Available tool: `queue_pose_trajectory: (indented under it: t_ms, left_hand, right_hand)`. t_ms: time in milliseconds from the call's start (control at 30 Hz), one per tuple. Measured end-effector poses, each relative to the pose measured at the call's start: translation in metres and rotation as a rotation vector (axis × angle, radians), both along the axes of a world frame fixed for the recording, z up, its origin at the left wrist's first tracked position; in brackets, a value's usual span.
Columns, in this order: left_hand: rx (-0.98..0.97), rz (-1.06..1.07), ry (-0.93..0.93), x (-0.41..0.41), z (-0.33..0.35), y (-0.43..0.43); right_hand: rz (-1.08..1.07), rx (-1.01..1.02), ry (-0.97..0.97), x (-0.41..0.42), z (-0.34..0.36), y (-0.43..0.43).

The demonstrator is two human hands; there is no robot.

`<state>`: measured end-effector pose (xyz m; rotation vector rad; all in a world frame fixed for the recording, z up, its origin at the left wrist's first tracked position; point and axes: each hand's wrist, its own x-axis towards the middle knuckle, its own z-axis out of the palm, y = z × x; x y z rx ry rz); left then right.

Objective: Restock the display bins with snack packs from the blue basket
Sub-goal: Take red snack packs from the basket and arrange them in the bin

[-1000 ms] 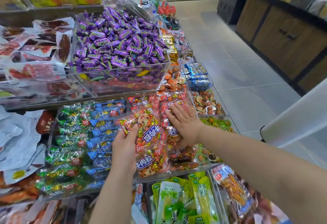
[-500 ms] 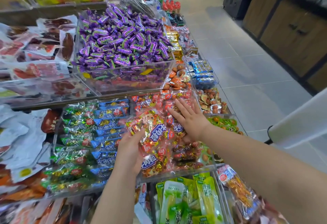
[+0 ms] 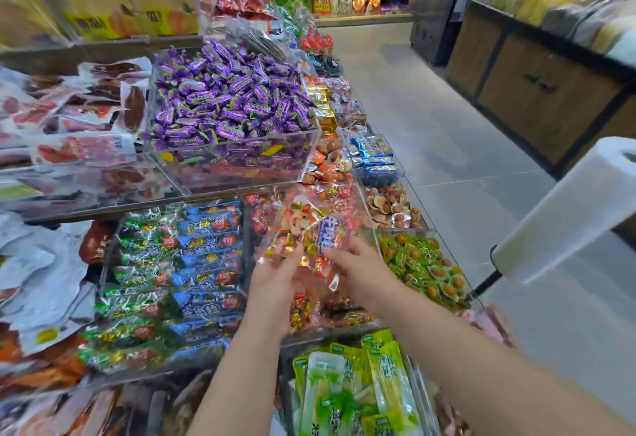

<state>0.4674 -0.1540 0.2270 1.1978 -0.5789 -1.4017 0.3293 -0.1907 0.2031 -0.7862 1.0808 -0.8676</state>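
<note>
A clear snack pack (image 3: pixel 309 229) with red, yellow and blue print is lifted over a clear display bin (image 3: pixel 373 229) of similar red packs. My left hand (image 3: pixel 275 284) holds the pack's lower left edge. My right hand (image 3: pixel 361 274) grips its lower right edge. Both hands are above the bin's front half. The blue basket is out of view.
A raised clear bin of purple candies (image 3: pixel 227 105) stands behind. Green and blue packs (image 3: pixel 172 274) fill the bin to the left, green-orange packs (image 3: pixel 423 263) the one to the right, green pouches (image 3: pixel 354 391) below. A white roll of plastic bags (image 3: pixel 564 212) juts in at the right. Grey aisle floor (image 3: pixel 447 108) lies beyond.
The right hand left the packs in the bin and came back to grip the pack's right edge. Both hands raised the pack off the pile. The head camera tilted up.
</note>
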Motion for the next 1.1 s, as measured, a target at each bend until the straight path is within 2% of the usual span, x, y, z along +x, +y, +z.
queue_pose_trajectory:
  t_ms: [67, 100, 233, 300, 367, 433, 567, 633, 733, 800, 900, 1100]
  left_hand:
    - [0.039, 0.001, -0.288, 0.005, -0.003, 0.003]
    - [0.044, 0.015, -0.439, 0.01, -0.006, 0.004]
    - [-0.023, -0.107, -0.933, 0.031, -0.018, 0.008]
    - [-0.032, -0.238, -1.142, 0.034, -0.026, 0.004]
    - [-0.066, -0.36, -1.307, 0.031, -0.034, 0.0]
    - [-0.074, -0.443, -1.416, 0.028, -0.043, -0.004]
    - [-0.018, -0.502, -1.602, 0.025, -0.06, -0.007]
    - [0.016, -0.51, -1.705, 0.026, -0.066, -0.007]
    - [0.046, -0.531, -1.764, 0.03, -0.072, -0.008]
    - [0.032, -0.557, -1.767, 0.031, -0.074, -0.009]
    - [0.011, -0.573, -1.764, 0.029, -0.075, -0.011]
    - [-0.058, -0.592, -1.799, 0.029, -0.078, -0.014]
  right_hand:
    - [-0.042, -0.055, -0.03, -0.016, 0.014, -0.006]
    - [-0.034, -0.119, 0.063, -0.028, 0.023, -0.012]
    - [0.125, -0.415, 0.759, -0.073, 0.055, -0.041]
    - [0.392, -0.533, 1.059, -0.079, 0.063, -0.049]
    - [0.733, -0.613, 1.231, -0.068, 0.063, -0.048]
    - [0.921, -0.683, 1.376, -0.05, 0.046, -0.044]
    - [0.878, -0.927, 1.724, -0.029, 0.008, -0.038]
    - [0.862, -1.064, 1.734, -0.034, -0.001, -0.038]
    - [0.738, -1.164, 1.639, -0.046, -0.014, -0.037]
    - [0.688, -1.112, 1.623, -0.049, -0.026, -0.032]
    - [0.772, -0.948, 1.672, -0.048, -0.045, -0.022]
    - [0.815, -0.852, 1.8, -0.038, -0.063, -0.029]
